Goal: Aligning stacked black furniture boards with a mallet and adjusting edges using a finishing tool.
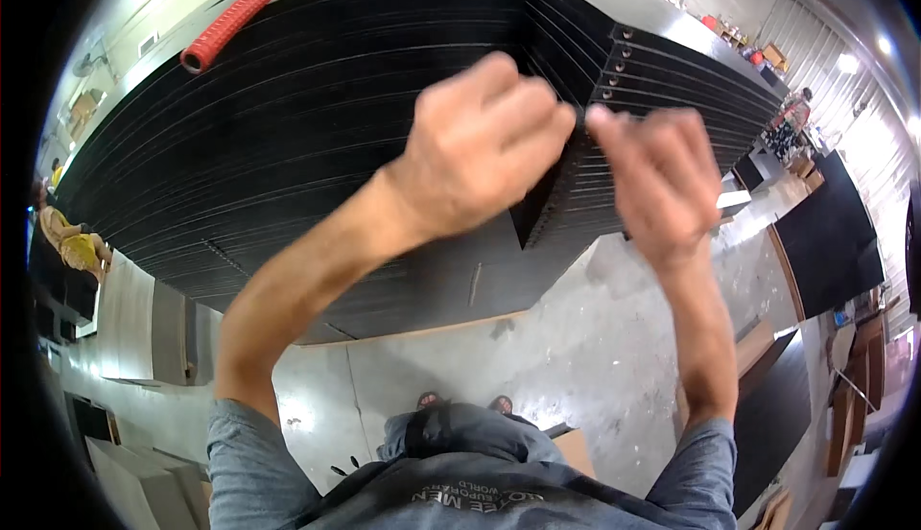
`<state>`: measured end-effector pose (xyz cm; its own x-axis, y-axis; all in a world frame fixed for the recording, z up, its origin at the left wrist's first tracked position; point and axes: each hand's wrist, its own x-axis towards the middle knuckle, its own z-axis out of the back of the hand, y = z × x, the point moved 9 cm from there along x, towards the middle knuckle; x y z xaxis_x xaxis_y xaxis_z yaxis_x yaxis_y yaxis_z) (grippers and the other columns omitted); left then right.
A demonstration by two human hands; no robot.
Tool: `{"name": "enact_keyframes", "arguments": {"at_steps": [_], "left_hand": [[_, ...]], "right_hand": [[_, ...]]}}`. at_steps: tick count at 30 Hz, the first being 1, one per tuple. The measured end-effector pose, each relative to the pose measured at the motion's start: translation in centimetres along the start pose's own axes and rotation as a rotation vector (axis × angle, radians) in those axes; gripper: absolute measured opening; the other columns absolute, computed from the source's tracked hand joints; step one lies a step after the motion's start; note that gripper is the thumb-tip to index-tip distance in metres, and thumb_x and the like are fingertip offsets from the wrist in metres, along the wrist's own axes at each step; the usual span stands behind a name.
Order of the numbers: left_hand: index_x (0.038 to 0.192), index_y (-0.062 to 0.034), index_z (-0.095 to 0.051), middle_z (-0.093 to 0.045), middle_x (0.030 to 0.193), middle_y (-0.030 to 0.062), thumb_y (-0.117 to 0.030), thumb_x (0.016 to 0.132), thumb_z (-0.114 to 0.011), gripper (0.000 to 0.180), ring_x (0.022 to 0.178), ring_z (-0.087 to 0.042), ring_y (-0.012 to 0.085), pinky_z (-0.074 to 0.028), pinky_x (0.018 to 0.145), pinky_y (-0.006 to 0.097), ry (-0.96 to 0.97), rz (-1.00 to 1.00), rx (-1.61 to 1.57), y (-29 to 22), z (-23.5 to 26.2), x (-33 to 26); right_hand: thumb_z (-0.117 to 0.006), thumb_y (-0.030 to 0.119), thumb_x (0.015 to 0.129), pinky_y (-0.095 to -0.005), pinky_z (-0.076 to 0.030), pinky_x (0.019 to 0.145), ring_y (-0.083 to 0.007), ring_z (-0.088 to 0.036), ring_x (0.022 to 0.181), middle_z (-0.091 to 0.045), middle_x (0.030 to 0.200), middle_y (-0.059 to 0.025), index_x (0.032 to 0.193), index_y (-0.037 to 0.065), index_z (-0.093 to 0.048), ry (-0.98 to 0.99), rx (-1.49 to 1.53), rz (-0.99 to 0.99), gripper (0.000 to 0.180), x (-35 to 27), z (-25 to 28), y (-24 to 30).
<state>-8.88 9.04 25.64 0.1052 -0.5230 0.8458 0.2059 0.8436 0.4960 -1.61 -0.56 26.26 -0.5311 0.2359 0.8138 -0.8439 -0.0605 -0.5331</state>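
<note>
My left hand (489,141) is closed, fingers curled with the knuckles up, in front of a tall stack of black panels (288,117). Close by on the right, my right hand (667,180) is also closed and slightly blurred, its thumb pointing toward the left hand's fingertips. Anything between the fingers is hidden or too small to name. Just behind the hands, a second stack of black panels (696,84) meets the first at an angle. Round holes line its corner edges.
A tool with a red ribbed handle (235,22) lies on top of the left stack, its grip jutting over the edge. Grey boards (144,329) are stacked at left. Black panels (830,233) lean at right. Other people (72,237) are farther off. My feet stand on concrete floor (413,376).
</note>
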Motion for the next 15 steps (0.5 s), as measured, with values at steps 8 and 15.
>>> {"name": "enact_keyframes", "arguments": {"at_steps": [8, 15], "left_hand": [[0.103, 0.0016, -0.068, -0.058, 0.084, 0.0072, -0.008, 0.068, -0.068, 0.036, 0.081, -0.06, 0.0233, -0.052, 0.059, 0.032, 0.563, 0.258, -0.188, -8.8, -5.3, -16.1], [0.102, 0.0019, -0.072, -0.068, 0.097, 0.0092, -0.015, 0.086, -0.072, 0.023, 0.088, -0.065, 0.0229, -0.054, 0.072, 0.033, 0.412, 0.91, -0.519, -6.1, -1.3, -15.8]], "right_hand": [[-0.071, 0.002, 0.068, -0.0318, -0.051, 0.061, -0.0204, -0.059, 0.079, -0.061, 0.09, -0.0084, 0.1, -0.005, -0.07, 0.394, 0.274, -0.269, 0.033, -16.5, -5.8, 9.0], [-0.068, 0.006, 0.071, -0.0333, -0.049, 0.07, -0.0207, -0.059, 0.09, -0.061, 0.098, -0.0052, 0.099, 0.003, -0.07, 0.382, 0.247, -0.288, 0.029, -13.6, -3.2, 10.4]]}}
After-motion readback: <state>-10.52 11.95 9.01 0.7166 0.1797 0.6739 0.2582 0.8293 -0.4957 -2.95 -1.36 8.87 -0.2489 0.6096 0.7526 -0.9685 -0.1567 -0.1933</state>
